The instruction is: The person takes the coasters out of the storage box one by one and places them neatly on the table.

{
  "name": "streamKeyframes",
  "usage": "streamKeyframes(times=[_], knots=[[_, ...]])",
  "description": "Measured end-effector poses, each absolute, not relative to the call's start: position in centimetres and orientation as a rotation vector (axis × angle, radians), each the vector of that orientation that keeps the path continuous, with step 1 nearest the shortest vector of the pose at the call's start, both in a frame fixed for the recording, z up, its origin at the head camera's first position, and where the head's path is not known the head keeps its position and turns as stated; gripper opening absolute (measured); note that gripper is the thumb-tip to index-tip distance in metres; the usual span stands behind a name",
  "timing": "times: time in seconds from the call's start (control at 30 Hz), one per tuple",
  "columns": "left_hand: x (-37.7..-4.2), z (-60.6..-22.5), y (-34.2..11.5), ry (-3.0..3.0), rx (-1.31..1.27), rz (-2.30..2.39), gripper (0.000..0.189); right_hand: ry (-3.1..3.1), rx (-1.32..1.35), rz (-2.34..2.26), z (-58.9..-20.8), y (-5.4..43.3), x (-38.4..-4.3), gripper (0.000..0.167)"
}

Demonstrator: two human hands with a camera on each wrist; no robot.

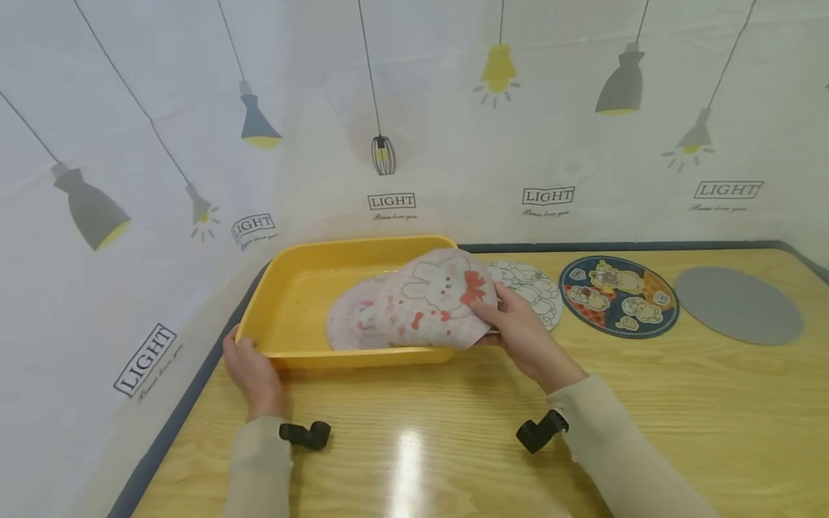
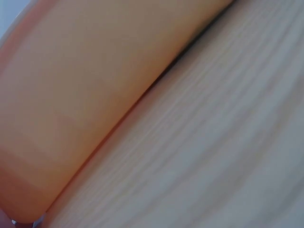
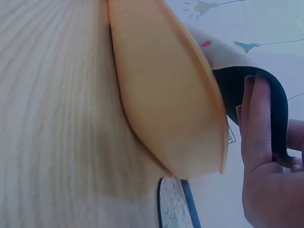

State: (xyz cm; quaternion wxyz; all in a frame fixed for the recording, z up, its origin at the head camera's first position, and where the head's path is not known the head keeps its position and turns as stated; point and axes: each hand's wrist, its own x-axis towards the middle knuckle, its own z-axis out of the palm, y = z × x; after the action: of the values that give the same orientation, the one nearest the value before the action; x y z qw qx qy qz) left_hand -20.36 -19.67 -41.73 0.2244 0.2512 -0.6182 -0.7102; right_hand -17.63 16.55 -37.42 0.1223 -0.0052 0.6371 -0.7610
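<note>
My right hand (image 1: pixel 523 332) pinches the right edge of a thin mat (image 1: pixel 435 289) printed with a white rabbit and red bows. The thumb lies on the printed face; in the right wrist view the fingers (image 3: pixel 258 121) press against its black underside (image 3: pixel 232 88). Bent along its length, this mat slants over the right side of a yellow plastic tray (image 1: pixel 291 306). Below it, a pale pink-purple printed mat (image 1: pixel 350 320) lies inside the tray, partly covered. At the tray's front left corner, my left hand (image 1: pixel 254 370) grips the rim, with the thumb on the inside.
Right of the tray, a round mat with line drawings (image 1: pixel 537 291), a dark blue mat with cartoon bears (image 1: pixel 619 296) and a plain grey mat (image 1: pixel 740 305) lie in a row on the wooden table (image 1: pixel 414 432). A lamp-printed cloth (image 1: pixel 447 173) hangs behind.
</note>
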Motion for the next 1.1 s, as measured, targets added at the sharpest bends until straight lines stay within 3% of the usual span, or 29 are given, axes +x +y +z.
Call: streamKeyframes(times=[1.1], knots=[[-20.4, -41.7, -20.0, -1.713, 0.684, -1.98, 0.042, 2.054, 0.024, -1.953, -39.9, 20.9, -13.0, 0.046]])
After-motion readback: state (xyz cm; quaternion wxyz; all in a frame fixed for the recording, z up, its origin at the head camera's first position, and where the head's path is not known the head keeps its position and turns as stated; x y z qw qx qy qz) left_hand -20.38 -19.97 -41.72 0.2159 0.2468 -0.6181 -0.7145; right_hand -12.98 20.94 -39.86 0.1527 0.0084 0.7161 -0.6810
